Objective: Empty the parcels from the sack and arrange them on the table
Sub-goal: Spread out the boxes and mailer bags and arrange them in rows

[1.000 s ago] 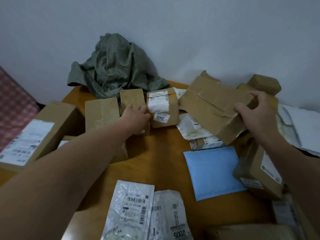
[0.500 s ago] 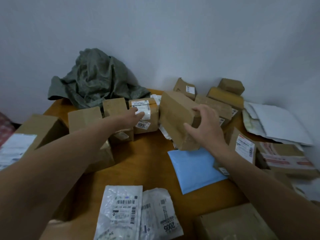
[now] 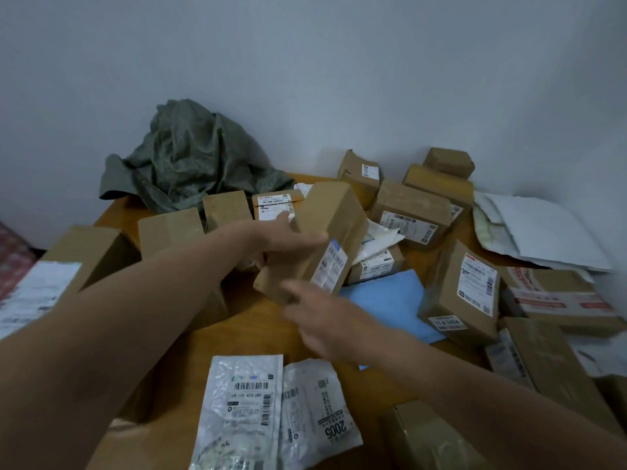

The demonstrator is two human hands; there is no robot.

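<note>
Two plastic mailer bags (image 3: 271, 415) lie at the near edge of the wooden table (image 3: 237, 337). Above them the right hand (image 3: 325, 320), blurred, reaches with straight fingers to the low end of a long cardboard parcel (image 3: 325, 228); contact is unclear. The left hand (image 3: 288, 239) grips that tilted parcel. The crumpled grey-green sack (image 3: 190, 157) sits at the far corner.

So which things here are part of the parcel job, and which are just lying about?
Job: tilted brown box, gripped by left hand, right hand at its lower end; grey sack; blue envelope; silver mailers; table.
Lying about: red patterned cloth at the left edge.
</note>
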